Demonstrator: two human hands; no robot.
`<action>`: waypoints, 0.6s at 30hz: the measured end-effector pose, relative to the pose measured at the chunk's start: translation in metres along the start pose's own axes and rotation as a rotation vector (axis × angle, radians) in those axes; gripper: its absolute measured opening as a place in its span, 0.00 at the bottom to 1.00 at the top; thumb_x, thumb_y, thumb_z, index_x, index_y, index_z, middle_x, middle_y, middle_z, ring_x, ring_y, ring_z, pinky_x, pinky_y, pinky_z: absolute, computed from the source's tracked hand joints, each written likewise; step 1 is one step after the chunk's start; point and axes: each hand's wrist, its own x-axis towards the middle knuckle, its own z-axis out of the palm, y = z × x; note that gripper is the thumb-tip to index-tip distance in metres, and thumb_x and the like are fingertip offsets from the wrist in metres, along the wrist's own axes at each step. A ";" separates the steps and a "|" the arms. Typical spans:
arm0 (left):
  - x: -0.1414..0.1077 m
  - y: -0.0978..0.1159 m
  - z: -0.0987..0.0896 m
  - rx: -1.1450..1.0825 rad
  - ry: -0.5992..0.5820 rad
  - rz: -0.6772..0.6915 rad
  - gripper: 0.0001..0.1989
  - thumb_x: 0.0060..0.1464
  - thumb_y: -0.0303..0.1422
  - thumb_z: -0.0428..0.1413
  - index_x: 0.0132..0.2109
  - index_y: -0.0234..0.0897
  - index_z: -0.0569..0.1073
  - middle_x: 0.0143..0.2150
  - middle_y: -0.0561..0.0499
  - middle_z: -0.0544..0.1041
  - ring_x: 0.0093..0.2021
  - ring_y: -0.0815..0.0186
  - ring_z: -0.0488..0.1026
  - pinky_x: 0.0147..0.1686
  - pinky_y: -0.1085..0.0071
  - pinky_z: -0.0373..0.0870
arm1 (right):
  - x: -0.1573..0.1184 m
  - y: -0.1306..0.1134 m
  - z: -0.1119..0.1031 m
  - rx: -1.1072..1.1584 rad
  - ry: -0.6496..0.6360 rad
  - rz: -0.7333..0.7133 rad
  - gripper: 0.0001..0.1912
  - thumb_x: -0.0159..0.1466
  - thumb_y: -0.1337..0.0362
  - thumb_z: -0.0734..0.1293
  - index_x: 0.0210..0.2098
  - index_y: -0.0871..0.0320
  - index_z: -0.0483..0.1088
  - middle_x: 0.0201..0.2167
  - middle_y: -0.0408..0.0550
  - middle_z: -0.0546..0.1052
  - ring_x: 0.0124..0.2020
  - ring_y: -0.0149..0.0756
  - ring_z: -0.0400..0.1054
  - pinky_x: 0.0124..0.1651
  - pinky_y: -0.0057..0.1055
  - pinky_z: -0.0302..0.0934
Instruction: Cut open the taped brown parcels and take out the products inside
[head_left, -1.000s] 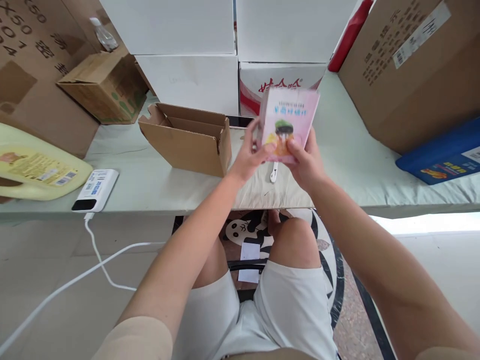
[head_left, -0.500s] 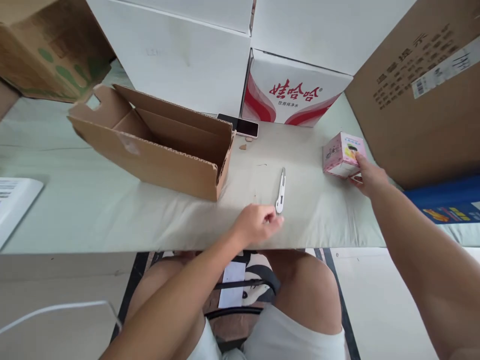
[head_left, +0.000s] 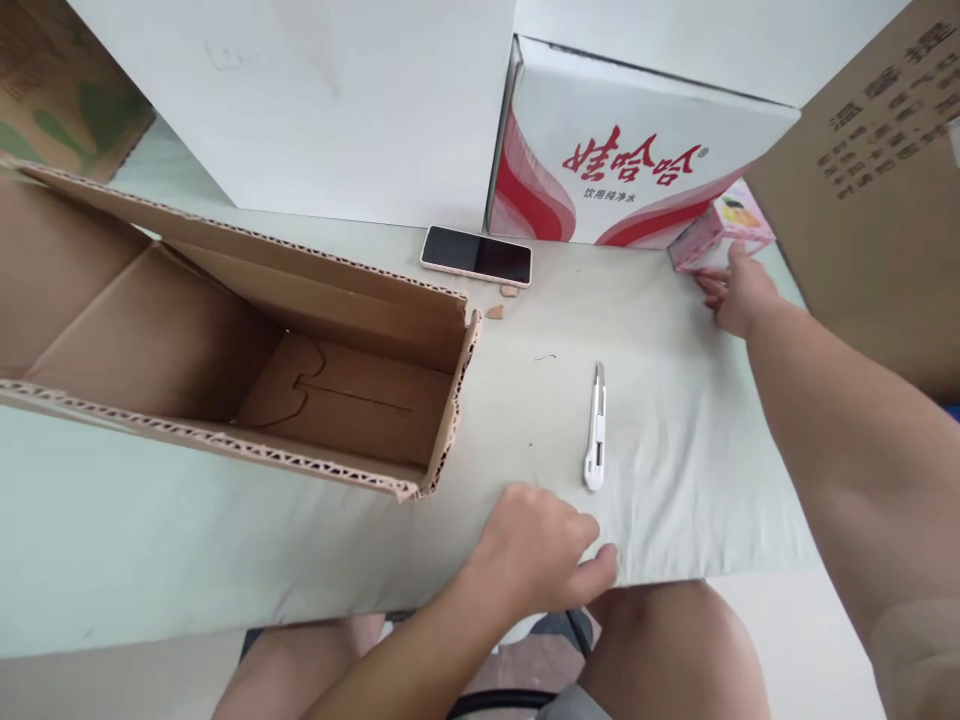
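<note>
My right hand [head_left: 739,290] touches the near side of a small pink box [head_left: 724,230], which stands in the back right corner against a white and red carton [head_left: 622,150]. Its fingers are apart, with the thumb on the box's face. Near the table's front edge, my left hand [head_left: 551,550] is loosely curled with nothing in it, thumb apart from the fingers. A white utility knife [head_left: 597,430] lies just beyond it, blade pointing away. An open cardboard box [head_left: 352,395] with nothing inside stands on the left.
A phone [head_left: 476,256] lies at the back by large white boxes [head_left: 337,110], with small cardboard scraps [head_left: 495,312] beside it. Tall brown cartons stand at the right [head_left: 862,200] and far left [head_left: 67,90]. My knees are below the table's front edge.
The pink box has moved back against the white and red carton, and my right hand has gone with it, its hold looser. The view has come closer to the table.
</note>
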 end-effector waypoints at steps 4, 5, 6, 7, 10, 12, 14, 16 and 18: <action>-0.001 0.001 -0.003 0.005 -0.003 -0.038 0.22 0.63 0.47 0.51 0.30 0.40 0.81 0.23 0.47 0.77 0.25 0.60 0.73 0.25 0.64 0.45 | -0.048 -0.025 0.000 0.125 -0.083 0.229 0.17 0.75 0.52 0.54 0.48 0.58 0.66 0.43 0.62 0.79 0.39 0.35 0.77 0.35 0.32 0.64; -0.001 0.002 -0.003 -0.004 0.003 -0.047 0.23 0.64 0.47 0.51 0.30 0.40 0.81 0.23 0.47 0.78 0.26 0.60 0.74 0.25 0.64 0.45 | -0.065 -0.036 -0.003 0.152 -0.120 0.241 0.16 0.74 0.52 0.57 0.48 0.57 0.66 0.44 0.60 0.80 0.41 0.36 0.77 0.38 0.32 0.66; -0.002 0.004 -0.004 -0.016 0.016 -0.053 0.23 0.64 0.46 0.51 0.29 0.39 0.81 0.24 0.47 0.78 0.26 0.60 0.74 0.26 0.64 0.45 | -0.083 -0.049 -0.008 0.164 -0.163 0.228 0.15 0.72 0.52 0.61 0.49 0.56 0.67 0.45 0.58 0.80 0.43 0.37 0.77 0.41 0.33 0.69; -0.004 0.006 -0.004 -0.033 0.035 -0.056 0.23 0.64 0.46 0.51 0.29 0.39 0.80 0.24 0.47 0.78 0.26 0.60 0.74 0.26 0.64 0.45 | -0.102 -0.064 -0.014 0.152 -0.212 0.175 0.15 0.69 0.53 0.65 0.50 0.55 0.69 0.46 0.56 0.80 0.46 0.39 0.77 0.44 0.35 0.70; -0.010 0.012 -0.003 -0.102 0.096 -0.035 0.22 0.64 0.45 0.52 0.26 0.38 0.77 0.23 0.48 0.76 0.26 0.60 0.72 0.27 0.64 0.46 | -0.161 -0.125 -0.036 0.029 -0.343 -0.254 0.23 0.60 0.53 0.73 0.53 0.53 0.72 0.49 0.53 0.79 0.53 0.46 0.74 0.51 0.45 0.71; -0.016 0.015 -0.001 -0.146 0.127 -0.017 0.21 0.63 0.44 0.53 0.24 0.38 0.75 0.22 0.49 0.73 0.26 0.61 0.70 0.27 0.65 0.48 | -0.198 -0.174 -0.049 -0.025 -0.387 -0.625 0.28 0.59 0.50 0.74 0.56 0.51 0.72 0.54 0.54 0.77 0.55 0.50 0.72 0.53 0.49 0.71; -0.022 0.017 0.000 -0.169 0.145 -0.015 0.21 0.62 0.43 0.53 0.23 0.38 0.71 0.21 0.50 0.71 0.25 0.63 0.68 0.28 0.65 0.48 | -0.228 -0.222 -0.056 -0.048 -0.423 -0.873 0.31 0.60 0.48 0.74 0.60 0.49 0.71 0.58 0.54 0.75 0.59 0.52 0.69 0.56 0.51 0.70; -0.028 0.016 -0.001 -0.169 0.145 -0.025 0.21 0.61 0.42 0.52 0.22 0.38 0.68 0.20 0.51 0.68 0.24 0.64 0.65 0.28 0.65 0.48 | -0.249 -0.262 -0.054 -0.096 -0.469 -1.023 0.32 0.61 0.46 0.74 0.61 0.50 0.70 0.61 0.53 0.73 0.62 0.55 0.66 0.58 0.52 0.69; -0.032 0.014 -0.003 -0.161 0.140 -0.030 0.21 0.60 0.41 0.52 0.21 0.38 0.66 0.19 0.52 0.65 0.24 0.65 0.62 0.28 0.65 0.47 | -0.259 -0.290 -0.044 -0.215 -0.528 -1.104 0.31 0.62 0.48 0.73 0.60 0.52 0.70 0.60 0.55 0.73 0.61 0.55 0.66 0.52 0.49 0.70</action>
